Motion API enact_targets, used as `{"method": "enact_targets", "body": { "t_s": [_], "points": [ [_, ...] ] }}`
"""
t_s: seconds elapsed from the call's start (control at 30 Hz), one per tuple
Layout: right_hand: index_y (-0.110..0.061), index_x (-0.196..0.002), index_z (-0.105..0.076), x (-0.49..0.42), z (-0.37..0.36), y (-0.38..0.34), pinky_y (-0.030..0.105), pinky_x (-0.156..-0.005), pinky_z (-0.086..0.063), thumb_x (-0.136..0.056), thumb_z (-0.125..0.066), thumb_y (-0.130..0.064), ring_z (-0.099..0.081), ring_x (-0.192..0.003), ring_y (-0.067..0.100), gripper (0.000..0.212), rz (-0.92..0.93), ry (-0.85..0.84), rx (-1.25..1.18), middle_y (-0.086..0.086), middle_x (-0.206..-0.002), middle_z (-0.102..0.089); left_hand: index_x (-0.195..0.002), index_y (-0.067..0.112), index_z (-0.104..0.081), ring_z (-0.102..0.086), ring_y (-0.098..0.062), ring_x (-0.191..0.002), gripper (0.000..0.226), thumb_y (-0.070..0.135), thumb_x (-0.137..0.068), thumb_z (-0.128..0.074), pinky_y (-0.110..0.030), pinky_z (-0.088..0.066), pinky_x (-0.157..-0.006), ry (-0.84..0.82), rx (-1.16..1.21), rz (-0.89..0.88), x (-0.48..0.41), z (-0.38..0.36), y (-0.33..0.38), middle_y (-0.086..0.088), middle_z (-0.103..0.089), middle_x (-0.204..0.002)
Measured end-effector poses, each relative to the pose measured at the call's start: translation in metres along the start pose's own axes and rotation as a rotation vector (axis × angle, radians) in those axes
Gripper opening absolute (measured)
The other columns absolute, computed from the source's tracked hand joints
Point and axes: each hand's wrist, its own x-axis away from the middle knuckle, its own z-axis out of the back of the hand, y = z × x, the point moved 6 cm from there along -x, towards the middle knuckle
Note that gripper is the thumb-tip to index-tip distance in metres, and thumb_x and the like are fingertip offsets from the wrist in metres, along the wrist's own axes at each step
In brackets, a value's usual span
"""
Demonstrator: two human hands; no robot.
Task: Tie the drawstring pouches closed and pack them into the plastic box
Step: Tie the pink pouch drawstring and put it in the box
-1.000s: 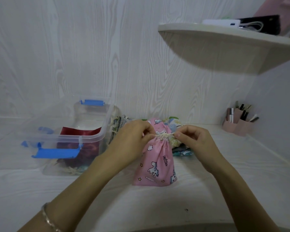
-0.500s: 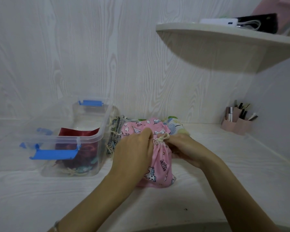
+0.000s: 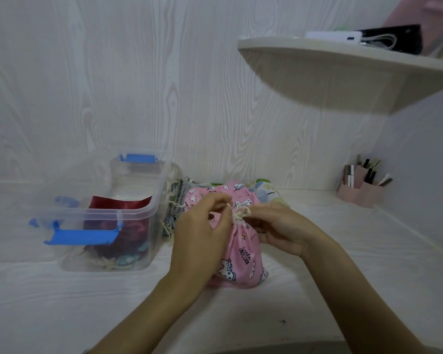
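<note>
A pink unicorn-print drawstring pouch (image 3: 242, 259) stands upright on the white table, its neck gathered by a cream drawstring (image 3: 241, 213). My left hand (image 3: 202, 226) pinches the cord at the neck from the left. My right hand (image 3: 279, 228) holds the cord's other end from the right, fingers curled. Behind lie more pouches: another pink one (image 3: 215, 191), a light floral one (image 3: 265, 191) and grey-patterned ones (image 3: 175, 200). The clear plastic box (image 3: 138, 210) with blue latches stands to the left, with red and dark pouches (image 3: 128, 226) inside.
A pink desk organiser (image 3: 361, 187) with pens stands at the back right corner. A curved wall shelf (image 3: 343, 70) overhangs the right side, carrying a white device and a dark item. The box's lid (image 3: 46, 200) lies behind and left of the box.
My hands came together from pulling the cord ends apart and now work the cord at the pouch's neck. The pouch has sunk a little lower on the table.
</note>
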Motion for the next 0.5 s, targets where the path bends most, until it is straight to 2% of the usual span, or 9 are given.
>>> {"method": "enact_targets", "body": {
  "t_s": [0.03,0.07,0.1,0.13,0.2,0.27,0.33,0.4,0.5],
  "points": [
    [-0.004,-0.091,-0.074,0.001,-0.001,-0.001,0.029,-0.075,-0.052,-0.073,-0.074,-0.019,-0.062,-0.073,0.013,0.024,-0.008,0.003,0.026,0.003,-0.076,-0.068,-0.103,0.027,-0.069,-0.061,0.008,-0.092,0.016,0.020,-0.090,-0.064,-0.013,-0.049,-0.082,-0.046,0.019,-0.026,-0.001,-0.002,0.003,0.020,-0.069,-0.095],
    [-0.004,-0.091,-0.073,0.000,-0.001,-0.002,0.027,-0.074,-0.052,-0.078,-0.072,-0.017,-0.062,-0.074,0.012,0.018,-0.009,-0.009,0.065,0.002,-0.076,-0.068,-0.105,0.026,-0.070,-0.060,0.009,-0.095,0.017,0.021,-0.090,-0.063,-0.010,-0.047,-0.083,-0.108,0.017,-0.062,-0.003,-0.004,0.005,0.020,-0.068,-0.098],
    [-0.006,-0.087,-0.072,0.002,-0.004,-0.004,0.024,-0.070,-0.053,-0.084,-0.067,-0.014,-0.061,-0.071,0.009,0.009,-0.017,-0.021,0.098,0.000,-0.073,-0.067,-0.106,0.025,-0.070,-0.060,0.008,-0.097,0.018,0.022,-0.090,-0.063,-0.008,-0.045,-0.084,-0.173,0.000,-0.102,-0.006,-0.007,0.007,0.019,-0.069,-0.099],
    [-0.010,-0.080,-0.069,0.001,-0.004,-0.005,0.020,-0.064,-0.051,-0.089,-0.063,-0.011,-0.060,-0.066,0.006,0.011,-0.024,-0.035,0.129,-0.003,-0.068,-0.065,-0.105,0.024,-0.071,-0.061,0.007,-0.096,0.017,0.020,-0.090,-0.063,-0.008,-0.044,-0.084,-0.244,-0.013,-0.123,-0.010,-0.010,0.006,0.018,-0.069,-0.099],
    [-0.014,-0.070,-0.066,0.001,-0.002,-0.007,0.015,-0.054,-0.045,-0.090,-0.062,-0.010,-0.055,-0.057,0.002,0.021,-0.038,-0.022,0.201,-0.006,-0.060,-0.059,-0.101,0.023,-0.072,-0.063,0.008,-0.091,0.016,0.016,-0.089,-0.064,-0.008,-0.045,-0.084,-0.402,0.018,-0.057,-0.018,-0.016,0.000,0.015,-0.072,-0.095],
    [-0.012,-0.070,-0.067,0.002,-0.003,-0.009,0.015,-0.052,-0.042,-0.088,-0.065,-0.010,-0.052,-0.056,0.004,0.018,-0.022,-0.028,0.256,-0.003,-0.061,-0.058,-0.098,0.022,-0.072,-0.067,0.003,-0.088,0.015,0.013,-0.088,-0.066,-0.015,-0.050,-0.086,-0.493,0.104,0.052,-0.024,-0.018,-0.006,0.010,-0.074,-0.091],
    [-0.005,-0.076,-0.069,0.002,-0.003,-0.009,0.017,-0.054,-0.041,-0.087,-0.066,-0.008,-0.052,-0.057,0.006,0.012,-0.001,-0.039,0.266,0.001,-0.063,-0.059,-0.095,0.024,-0.071,-0.070,-0.005,-0.085,0.018,0.010,-0.084,-0.070,-0.023,-0.055,-0.083,-0.490,0.148,0.090,-0.028,-0.018,-0.010,0.005,-0.074,-0.091],
    [0.000,-0.083,-0.071,0.003,-0.002,-0.010,0.019,-0.058,-0.043,-0.087,-0.067,-0.007,-0.054,-0.058,0.006,0.009,0.035,-0.007,0.288,0.002,-0.064,-0.061,-0.096,0.026,-0.069,-0.068,-0.008,-0.075,0.022,0.011,-0.081,-0.074,-0.025,-0.058,-0.075,-0.455,0.124,0.121,-0.030,-0.016,-0.013,0.002,-0.071,-0.089],
    [-0.006,-0.080,-0.072,0.007,-0.003,-0.014,0.024,-0.071,-0.050,-0.084,-0.068,-0.002,-0.062,-0.069,0.013,0.007,0.107,0.044,0.326,0.009,-0.074,-0.068,-0.094,0.018,-0.065,-0.067,-0.016,-0.070,0.018,0.012,-0.080,-0.075,-0.034,-0.058,-0.075,-0.470,0.188,0.274,-0.030,-0.014,-0.021,-0.004,-0.071,-0.076]
  ]
}}
